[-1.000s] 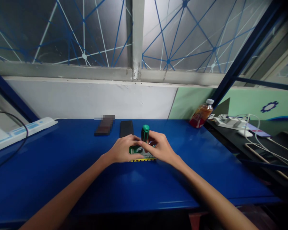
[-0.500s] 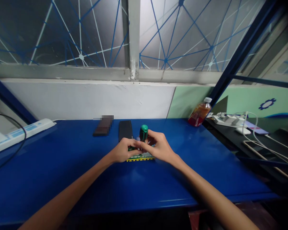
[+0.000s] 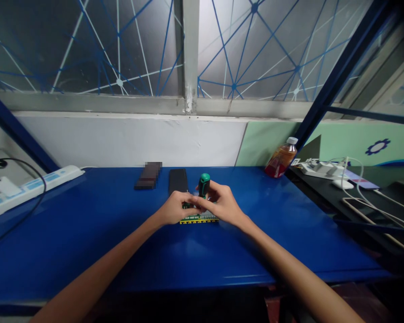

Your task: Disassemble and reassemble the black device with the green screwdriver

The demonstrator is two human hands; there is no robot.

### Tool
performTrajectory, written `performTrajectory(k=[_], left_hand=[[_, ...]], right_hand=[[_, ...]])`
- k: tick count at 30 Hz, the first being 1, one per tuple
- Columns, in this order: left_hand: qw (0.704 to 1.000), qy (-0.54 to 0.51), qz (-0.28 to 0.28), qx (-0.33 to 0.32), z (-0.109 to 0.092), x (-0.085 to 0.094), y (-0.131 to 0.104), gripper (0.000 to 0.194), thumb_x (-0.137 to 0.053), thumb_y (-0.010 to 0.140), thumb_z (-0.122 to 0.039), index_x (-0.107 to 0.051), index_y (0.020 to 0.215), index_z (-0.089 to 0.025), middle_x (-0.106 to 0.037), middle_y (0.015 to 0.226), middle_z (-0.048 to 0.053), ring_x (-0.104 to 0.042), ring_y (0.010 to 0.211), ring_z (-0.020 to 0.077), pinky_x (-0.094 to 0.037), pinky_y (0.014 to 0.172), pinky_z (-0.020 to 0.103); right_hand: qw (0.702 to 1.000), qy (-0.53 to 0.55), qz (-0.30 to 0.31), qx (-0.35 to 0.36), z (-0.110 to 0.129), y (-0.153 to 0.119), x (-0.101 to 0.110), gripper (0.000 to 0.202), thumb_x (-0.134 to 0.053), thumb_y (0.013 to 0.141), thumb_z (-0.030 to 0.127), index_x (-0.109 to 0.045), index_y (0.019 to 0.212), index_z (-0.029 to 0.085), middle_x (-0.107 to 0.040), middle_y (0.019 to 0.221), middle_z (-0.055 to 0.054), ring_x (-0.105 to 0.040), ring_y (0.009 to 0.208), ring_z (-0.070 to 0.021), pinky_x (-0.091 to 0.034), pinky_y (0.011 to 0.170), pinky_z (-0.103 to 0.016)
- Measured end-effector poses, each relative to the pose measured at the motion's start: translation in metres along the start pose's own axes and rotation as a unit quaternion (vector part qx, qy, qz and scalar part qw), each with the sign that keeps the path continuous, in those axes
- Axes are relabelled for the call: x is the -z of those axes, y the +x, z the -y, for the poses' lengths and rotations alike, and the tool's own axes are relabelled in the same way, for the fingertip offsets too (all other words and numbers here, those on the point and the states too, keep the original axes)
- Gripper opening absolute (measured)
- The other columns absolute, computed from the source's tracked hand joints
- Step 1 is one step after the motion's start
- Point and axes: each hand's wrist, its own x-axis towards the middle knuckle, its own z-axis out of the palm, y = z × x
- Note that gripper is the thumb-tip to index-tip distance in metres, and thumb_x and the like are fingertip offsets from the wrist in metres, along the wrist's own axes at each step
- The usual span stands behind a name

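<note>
A green circuit board (image 3: 205,216) with a yellow row along its near edge lies on the blue table in front of me, partly hidden under my hands. Above it stands a screwdriver (image 3: 204,181), nearly upright, its handle black with a green top. My right hand (image 3: 224,204) is closed around the lower part of the handle. From the other side, my left hand (image 3: 175,207) has its thumb and fingers pinched together close to the screwdriver's shaft, over the board. What sits between those fingertips, and the screwdriver's tip, are hidden.
Behind my hands lies a black rectangular device (image 3: 177,180), with a dark pixelated slab (image 3: 148,176) to its left. A white power strip (image 3: 37,190) with a black cable is at far left. A drink bottle (image 3: 280,158) leans at back right, beside cluttered cables (image 3: 360,193).
The whole view has shifted slightly. The screwdriver handle tilts a little more to the right, and both hands keep their grip over the board.
</note>
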Motion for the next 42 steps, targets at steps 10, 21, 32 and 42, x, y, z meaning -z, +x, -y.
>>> performTrajectory(k=[10,21,32,42], left_hand=[[1.0,0.019,0.011,-0.005,-0.004,0.001,0.001,0.014,-0.069,0.079,-0.023,-0.075,0.087,-0.013,-0.072,0.079,0.003,-0.063,0.073,0.0151,-0.046,0.066,0.023],[1.0,0.025,-0.004,0.016,-0.005,0.002,0.003,0.016,-0.073,0.077,-0.027,-0.075,0.083,-0.013,-0.071,0.076,0.004,-0.062,0.071,0.0152,-0.046,0.064,0.024],[0.999,0.028,0.027,-0.023,-0.011,0.007,0.001,0.017,-0.065,0.084,-0.027,-0.076,0.09,-0.017,-0.074,0.09,0.006,-0.065,0.087,0.0186,-0.048,0.081,0.028],[1.0,0.027,0.007,0.0,-0.005,0.003,0.001,0.021,-0.068,0.082,-0.032,-0.076,0.091,-0.015,-0.074,0.086,0.006,-0.064,0.081,0.0178,-0.047,0.074,0.026]], right_hand=[[1.0,0.025,0.003,0.0,-0.005,-0.001,-0.001,0.025,-0.07,0.081,0.041,-0.057,0.081,0.019,-0.057,0.063,0.002,-0.051,0.056,-0.0108,-0.038,0.052,-0.026],[1.0,0.009,0.003,0.006,-0.004,-0.003,0.0,0.024,-0.068,0.082,0.04,-0.06,0.084,0.018,-0.059,0.062,0.002,-0.051,0.055,-0.0109,-0.038,0.051,-0.025],[1.0,0.014,0.006,-0.017,-0.006,-0.003,-0.001,0.028,-0.065,0.084,0.045,-0.064,0.089,0.017,-0.061,0.061,0.001,-0.055,0.056,-0.0122,-0.04,0.053,-0.026],[1.0,-0.001,0.003,-0.009,-0.006,-0.004,0.0,0.028,-0.066,0.084,0.044,-0.066,0.09,0.017,-0.062,0.063,0.0,-0.055,0.057,-0.0128,-0.04,0.053,-0.026]])
